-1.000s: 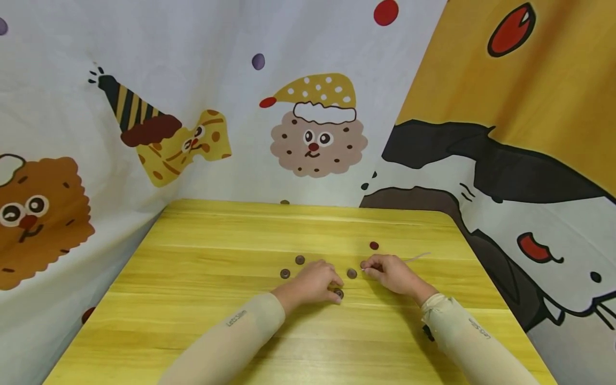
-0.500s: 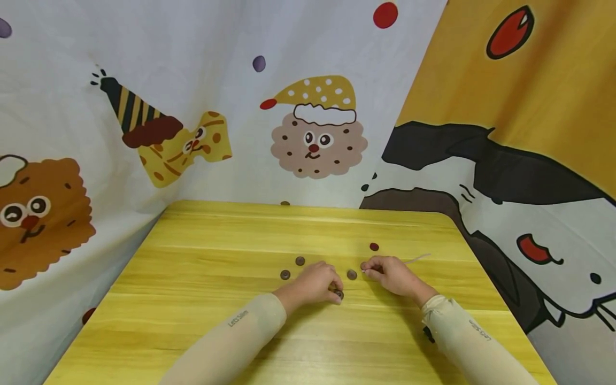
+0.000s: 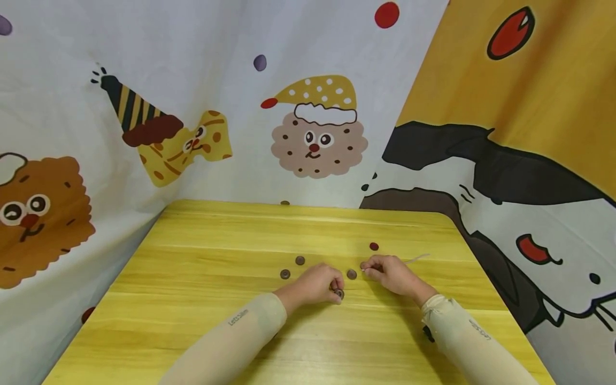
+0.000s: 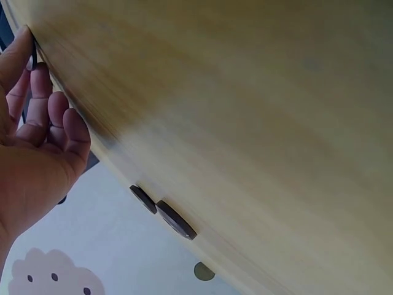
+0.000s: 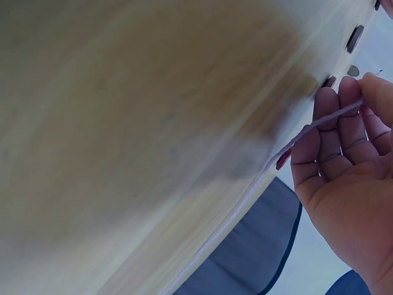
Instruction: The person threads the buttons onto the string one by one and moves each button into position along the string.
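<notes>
My left hand [image 3: 317,283] pinches a dark brown round button [image 3: 339,294] between thumb and fingertips, close over the wooden table [image 3: 240,235]. In the left wrist view that button [image 4: 34,56] shows edge-on. My right hand [image 3: 392,274] holds a thin pale cord [image 5: 245,190] near its end, between thumb and index finger; the rest trails back over the tabletop. Right at the right fingertips lies a brown button [image 3: 363,265]. Another brown button [image 3: 352,274] is on the table between the two hands.
Two more brown buttons, one farther back [image 3: 300,260] and one nearer [image 3: 285,274], lie left of the left hand. A dark red button [image 3: 374,246] sits beyond the right hand. A printed cloth [image 3: 221,48] hangs behind the table.
The left thumb and fingers, spread at the button a second ago, have drawn together on it, and it is now slightly tilted. The right hand and cord look the same.
</notes>
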`<control>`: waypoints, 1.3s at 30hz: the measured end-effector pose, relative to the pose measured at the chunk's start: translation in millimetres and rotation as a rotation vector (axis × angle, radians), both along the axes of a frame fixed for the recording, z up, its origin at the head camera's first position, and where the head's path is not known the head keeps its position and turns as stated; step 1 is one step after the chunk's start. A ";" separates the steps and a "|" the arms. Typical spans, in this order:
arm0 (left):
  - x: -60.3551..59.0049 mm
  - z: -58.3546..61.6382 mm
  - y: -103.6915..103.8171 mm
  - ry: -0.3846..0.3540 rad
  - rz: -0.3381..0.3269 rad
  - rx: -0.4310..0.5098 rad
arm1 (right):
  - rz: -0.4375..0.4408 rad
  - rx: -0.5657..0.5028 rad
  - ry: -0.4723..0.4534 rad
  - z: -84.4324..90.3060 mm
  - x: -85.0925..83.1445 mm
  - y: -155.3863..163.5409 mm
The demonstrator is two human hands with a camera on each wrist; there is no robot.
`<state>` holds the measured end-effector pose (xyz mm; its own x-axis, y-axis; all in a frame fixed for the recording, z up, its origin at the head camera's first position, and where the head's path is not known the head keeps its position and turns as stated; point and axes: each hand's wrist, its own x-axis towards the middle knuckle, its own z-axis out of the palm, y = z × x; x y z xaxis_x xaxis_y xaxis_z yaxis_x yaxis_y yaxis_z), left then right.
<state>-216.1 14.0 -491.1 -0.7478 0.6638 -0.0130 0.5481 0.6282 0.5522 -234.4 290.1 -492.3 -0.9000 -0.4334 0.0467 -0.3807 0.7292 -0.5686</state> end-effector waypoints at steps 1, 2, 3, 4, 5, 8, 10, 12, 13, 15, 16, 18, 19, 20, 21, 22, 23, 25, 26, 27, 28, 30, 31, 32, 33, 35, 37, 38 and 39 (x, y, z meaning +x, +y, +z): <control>-0.4 -0.1 0.2 -0.008 0.004 0.005 | 0.001 0.000 0.004 -0.1 -0.6 0.0; -0.8 -0.3 0.3 -0.017 0.009 0.010 | 0.003 0.000 0.007 -0.1 -1.1 0.0; -1.2 -0.5 0.3 -0.027 0.014 0.014 | 0.004 0.003 0.011 0.0 -1.6 -0.2; -1.3 -0.4 0.2 -0.043 0.020 0.023 | 0.003 0.006 0.013 -0.1 -2.0 -0.5; -1.4 -0.4 0.1 -0.056 0.024 0.030 | 0.005 0.009 0.017 -0.2 -2.4 -0.7; -2.4 -1.4 -0.6 -0.106 0.037 0.062 | -0.001 0.015 0.011 -0.2 -2.4 -1.1; -3.4 -2.1 -1.7 -0.149 0.052 0.100 | -0.003 0.014 0.008 0.0 -2.1 -1.1; -5.4 -3.1 -3.1 -0.188 0.074 0.145 | -0.003 0.013 0.004 0.3 -1.6 -0.9; -6.3 -3.0 -4.1 -0.211 0.088 0.172 | -0.003 0.013 0.004 0.6 -1.5 -1.0; -8.1 -2.8 -6.4 -0.255 0.121 0.220 | -0.005 0.012 0.004 0.6 -1.5 -1.2; -9.0 -2.6 -7.6 -0.277 0.140 0.242 | -0.008 0.009 0.000 0.6 -1.5 -1.5; -11.0 -1.5 -10.5 -0.324 0.180 0.302 | -0.016 0.008 -0.004 0.6 -1.3 -2.3; -12.1 -1.2 -12.1 -0.342 0.200 0.326 | -0.014 0.008 -0.004 0.6 -1.2 -2.8; -13.4 -1.1 -13.8 -0.359 0.223 0.352 | -0.019 0.004 -0.007 0.8 -1.0 -3.5; -14.7 -0.8 -15.8 -0.372 0.245 0.380 | -0.024 0.001 -0.011 0.8 -0.8 -4.3; -16.1 -0.7 -18.0 -0.380 0.263 0.411 | -0.027 -0.003 -0.016 1.2 -0.4 -5.5; -17.3 0.1 -20.7 -0.388 0.280 0.447 | -0.029 -0.003 -0.017 1.6 -0.1 -6.8; -19.8 0.9 -26.2 -0.403 0.325 0.509 | -0.037 -0.016 -0.025 2.8 0.6 -10.0; -20.8 1.5 -29.2 -0.411 0.348 0.543 | -0.048 -0.026 -0.035 3.7 1.1 -12.2; -21.6 2.3 -32.3 -0.415 0.372 0.576 | -0.054 -0.034 -0.040 4.7 1.5 -14.5; -22.2 3.4 -35.3 -0.414 0.397 0.606 | -0.061 -0.046 -0.044 6.0 1.9 -17.0; -23.0 5.6 -40.7 -0.410 0.454 0.654 | -0.083 -0.072 -0.052 8.6 2.5 -22.5; -23.0 7.2 -43.3 -0.404 0.482 0.675 | -0.095 -0.089 -0.060 10.2 2.9 -25.6; -22.8 8.7 -45.9 -0.400 0.508 0.697 | -0.107 -0.108 -0.061 11.7 3.3 -28.6; -22.8 9.8 -48.1 -0.390 0.531 0.719 | -0.120 -0.128 -0.064 12.9 3.6 -31.8; -21.7 12.7 -52.2 -0.384 0.576 0.765 | -0.146 -0.171 -0.076 15.8 4.6 -38.5; -20.5 15.3 -55.5 -0.380 0.618 0.810 | -0.168 -0.212 -0.086 18.2 5.8 -45.6; -19.7 16.6 -56.8 -0.378 0.634 0.834 | -0.171 -0.226 -0.085 19.3 6.4 -49.0; -19.0 17.6 -57.7 -0.372 0.649 0.854 | -0.177 -0.239 -0.090 20.6 7.3 -52.6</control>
<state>-235.1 -43.7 -473.6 -0.9981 0.0506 -0.0354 -0.0316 0.0739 0.9968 -227.0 237.4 -471.7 -0.9658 -0.2554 0.0454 -0.1999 0.6214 -0.7575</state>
